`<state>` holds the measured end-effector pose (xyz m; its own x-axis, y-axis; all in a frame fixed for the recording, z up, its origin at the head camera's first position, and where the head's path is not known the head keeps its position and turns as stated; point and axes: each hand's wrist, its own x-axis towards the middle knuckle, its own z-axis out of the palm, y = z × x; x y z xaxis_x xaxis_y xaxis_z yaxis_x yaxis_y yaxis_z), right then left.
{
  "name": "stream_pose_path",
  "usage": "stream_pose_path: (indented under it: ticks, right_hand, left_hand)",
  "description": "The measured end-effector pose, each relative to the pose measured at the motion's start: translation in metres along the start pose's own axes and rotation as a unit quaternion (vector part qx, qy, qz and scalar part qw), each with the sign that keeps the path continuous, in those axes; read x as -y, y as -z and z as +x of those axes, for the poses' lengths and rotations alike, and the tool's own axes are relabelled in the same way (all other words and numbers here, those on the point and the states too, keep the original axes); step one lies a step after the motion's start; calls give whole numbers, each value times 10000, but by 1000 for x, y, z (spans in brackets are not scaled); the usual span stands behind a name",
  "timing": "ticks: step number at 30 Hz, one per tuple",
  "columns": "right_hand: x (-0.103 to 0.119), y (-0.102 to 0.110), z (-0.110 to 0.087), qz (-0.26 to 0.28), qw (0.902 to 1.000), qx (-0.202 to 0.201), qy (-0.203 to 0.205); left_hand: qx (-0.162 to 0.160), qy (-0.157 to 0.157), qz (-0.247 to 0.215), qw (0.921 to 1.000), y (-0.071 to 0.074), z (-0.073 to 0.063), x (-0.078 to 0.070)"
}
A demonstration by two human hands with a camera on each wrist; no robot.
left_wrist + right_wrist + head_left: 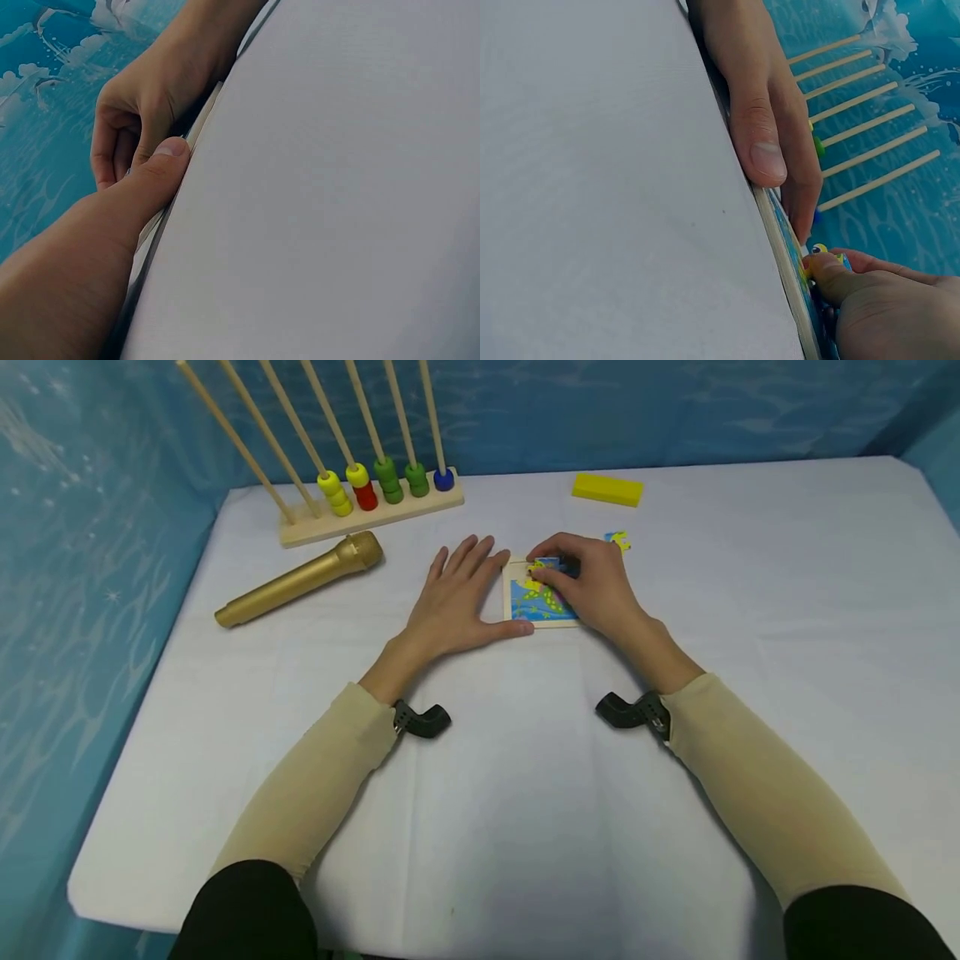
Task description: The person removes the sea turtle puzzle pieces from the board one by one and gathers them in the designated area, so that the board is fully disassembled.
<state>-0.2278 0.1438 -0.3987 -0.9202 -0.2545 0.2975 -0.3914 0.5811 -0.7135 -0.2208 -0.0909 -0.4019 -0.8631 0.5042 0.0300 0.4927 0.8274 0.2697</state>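
A small wooden-framed jigsaw puzzle (542, 610), with a blue, yellow and green picture, lies flat on the white table. My left hand (453, 602) lies at its left side with fingers straight and spread, the thumb resting at the near left corner of the frame. Over the puzzle's upper part, my right hand (600, 581) pinches a yellow and blue puzzle piece (820, 249) with an eye on it between thumb and fingers. That hand covers the puzzle's right side. Just beyond it lies a loose puzzle piece (618, 540), partly hidden by the knuckles.
A golden microphone (300, 579) lies left of my left hand. Behind it stands a wooden bead rack (371, 516) with tall rods and coloured beads. A yellow block (607, 490) sits near the table's back edge, before a blue curtain (637, 410).
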Motion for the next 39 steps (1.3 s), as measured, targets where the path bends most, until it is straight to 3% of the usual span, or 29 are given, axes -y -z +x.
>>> stream_pose_path:
  ticks: [5,13,23,30,39]
  right_hand:
    - [-1,1,0,17,10000,34,-39]
    - [-2,9,-1,-115,9986,475,178]
    - [-5,7,1,-430,9974,376,429]
    - [-4,9,1,-328,9989,299,179]
    - [-9,16,-2,353,9987,-127,-331]
  left_hand:
    - [-14,-5,20,10000,-1,0,1]
    - [9,15,18,10000,-1,-1,0]
    - [37,22,108,9999,-1,0,1]
    - [52,31,85,9999,0,1,0]
    - [49,47,21,10000,0,0,-2]
